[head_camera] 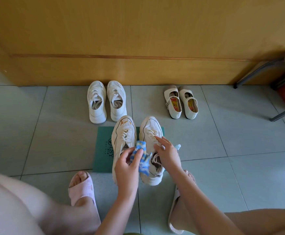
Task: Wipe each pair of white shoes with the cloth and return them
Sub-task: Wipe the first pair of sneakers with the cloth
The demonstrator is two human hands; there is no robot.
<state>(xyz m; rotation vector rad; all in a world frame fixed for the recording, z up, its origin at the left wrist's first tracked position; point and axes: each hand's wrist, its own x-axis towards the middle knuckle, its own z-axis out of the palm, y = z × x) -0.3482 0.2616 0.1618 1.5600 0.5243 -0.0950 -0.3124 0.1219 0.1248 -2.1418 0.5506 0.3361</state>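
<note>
The left hand (128,165) is pinching the cloth (142,161) just beside the right sneaker (150,131) — lying toe away — while the right hand (168,153), fingers (160,139) straight, is resting on it.

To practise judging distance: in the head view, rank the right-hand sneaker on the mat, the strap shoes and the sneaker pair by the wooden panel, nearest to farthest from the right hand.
1. Sneaker on the mat, under the right hand.
2. Strap shoes, ahead, slightly right.
3. Sneaker pair, ahead-left.
</note>
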